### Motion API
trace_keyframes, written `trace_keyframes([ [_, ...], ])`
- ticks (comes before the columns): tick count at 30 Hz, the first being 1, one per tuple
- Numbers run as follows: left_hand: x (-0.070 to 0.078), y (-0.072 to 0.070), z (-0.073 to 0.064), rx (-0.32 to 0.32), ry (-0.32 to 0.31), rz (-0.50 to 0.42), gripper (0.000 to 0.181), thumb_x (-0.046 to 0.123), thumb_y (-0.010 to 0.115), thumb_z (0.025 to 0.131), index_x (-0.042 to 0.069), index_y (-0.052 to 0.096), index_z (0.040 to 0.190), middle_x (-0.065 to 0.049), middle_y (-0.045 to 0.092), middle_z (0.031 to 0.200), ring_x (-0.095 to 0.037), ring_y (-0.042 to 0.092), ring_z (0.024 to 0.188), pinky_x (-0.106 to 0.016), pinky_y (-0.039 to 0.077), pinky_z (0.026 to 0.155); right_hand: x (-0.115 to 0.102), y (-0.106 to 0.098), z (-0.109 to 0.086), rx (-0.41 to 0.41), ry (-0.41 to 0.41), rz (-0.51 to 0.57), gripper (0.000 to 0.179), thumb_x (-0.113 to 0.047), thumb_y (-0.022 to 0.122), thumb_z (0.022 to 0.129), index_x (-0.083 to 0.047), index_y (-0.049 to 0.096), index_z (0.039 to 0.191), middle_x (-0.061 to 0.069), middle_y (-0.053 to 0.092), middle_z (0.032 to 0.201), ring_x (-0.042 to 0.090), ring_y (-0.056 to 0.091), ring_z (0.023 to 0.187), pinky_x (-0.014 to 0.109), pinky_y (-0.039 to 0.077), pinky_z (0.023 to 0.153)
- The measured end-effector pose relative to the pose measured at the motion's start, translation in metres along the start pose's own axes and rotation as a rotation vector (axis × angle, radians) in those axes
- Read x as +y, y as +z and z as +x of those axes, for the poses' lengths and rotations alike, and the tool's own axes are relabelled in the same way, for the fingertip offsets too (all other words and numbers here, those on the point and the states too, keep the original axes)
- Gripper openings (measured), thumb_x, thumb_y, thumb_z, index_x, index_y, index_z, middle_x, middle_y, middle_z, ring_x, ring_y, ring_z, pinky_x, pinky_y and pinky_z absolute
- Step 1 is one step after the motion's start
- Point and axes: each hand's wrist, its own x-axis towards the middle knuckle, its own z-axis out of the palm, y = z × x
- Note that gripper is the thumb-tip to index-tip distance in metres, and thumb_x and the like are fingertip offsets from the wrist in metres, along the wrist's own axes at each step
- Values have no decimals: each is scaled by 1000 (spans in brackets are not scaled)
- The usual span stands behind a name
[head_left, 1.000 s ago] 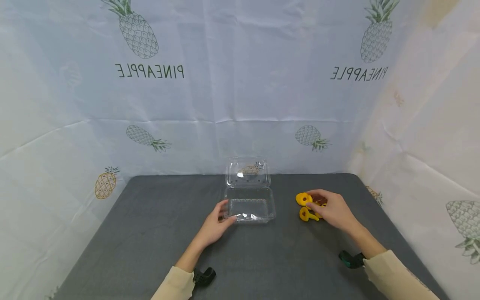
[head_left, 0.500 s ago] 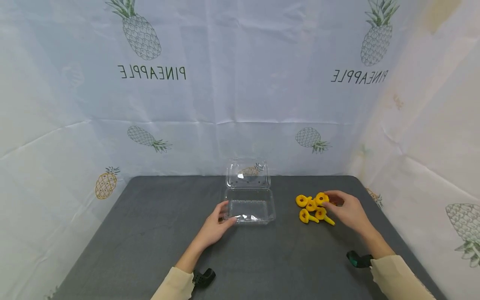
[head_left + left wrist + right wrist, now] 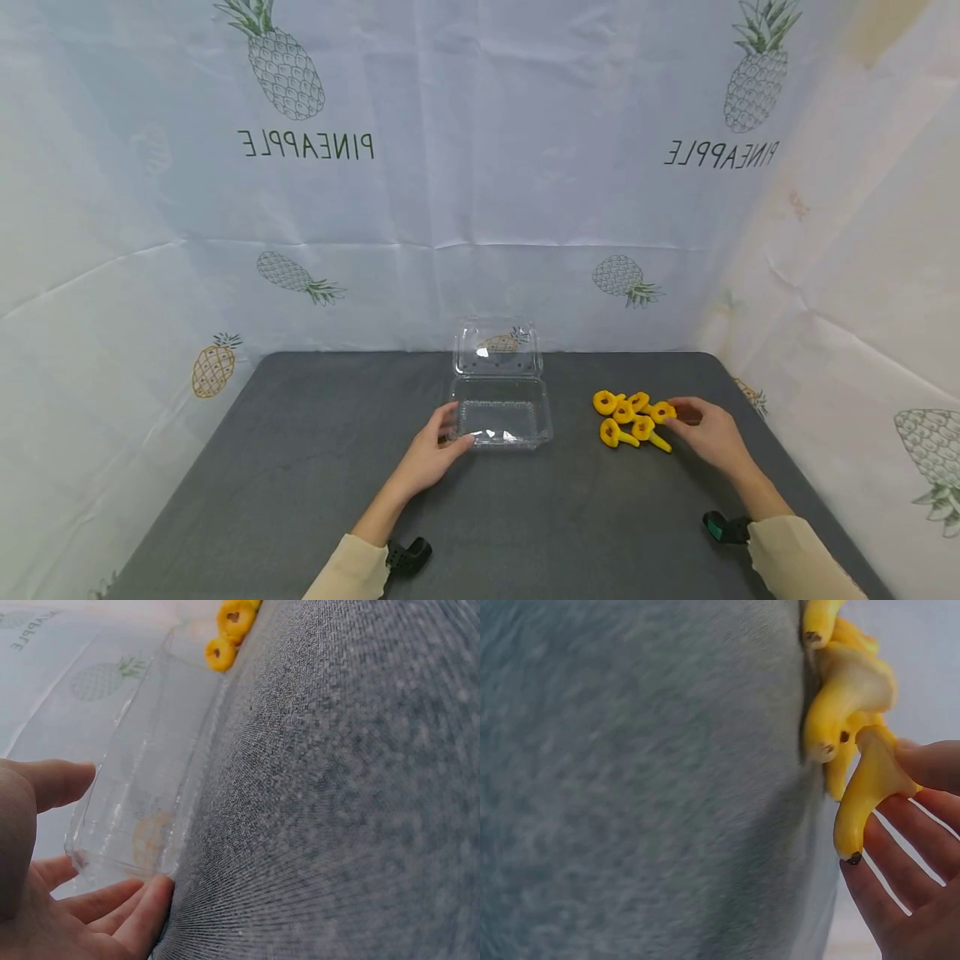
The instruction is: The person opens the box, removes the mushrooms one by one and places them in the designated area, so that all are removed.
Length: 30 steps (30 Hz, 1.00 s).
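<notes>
On the table lies a clear plastic clamshell box [image 3: 504, 440], its lid [image 3: 497, 354] raised at the back. My left hand [image 3: 427, 454] holds the box's near left corner, with the thumb at the front rim and the fingers against the side wall [image 3: 142, 817]. To the right, several yellow, trumpet-shaped mushrooms [image 3: 606, 402] with hollow centres lie close together. My right hand [image 3: 708, 433] pinches the rightmost mushroom [image 3: 870, 787] between thumb and fingers by its flared cap. Its stem ends in a dark tip in the right wrist view.
A dark grey cloth covers the table [image 3: 315, 467]. White curtains [image 3: 525, 167] printed with pineapples stand behind it and at both sides. A black strap device [image 3: 408, 557] sits at the left wrist, another [image 3: 726, 529] at the right.
My right hand has moved right and slightly nearer, from over the mushrooms to the rightmost one. More of the mushrooms show, spread in two rows. The left hand and box stay put.
</notes>
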Motion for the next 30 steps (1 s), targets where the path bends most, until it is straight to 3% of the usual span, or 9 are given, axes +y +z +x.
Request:
trace_keyframes([
  [15, 1, -1, 2, -3, -7, -6, 69, 30, 69, 99, 7, 36, 155, -26, 48, 145, -44, 50, 133, -54, 48, 105, 15, 3, -1, 7, 38, -13, 44, -27, 69, 99, 5, 63, 129, 27, 66, 117, 43, 64, 103, 53, 57, 79],
  [30, 3, -2, 0, -9, 6, -7, 71, 36, 69, 98, 7, 36, 155, -26, 48, 145, -43, 50, 132, -54, 48, 105, 13, 4, -4, -35, 3, -15, 45, -28, 68, 100, 3, 61, 132, 28, 64, 124, 44, 64, 107, 56, 57, 82],
])
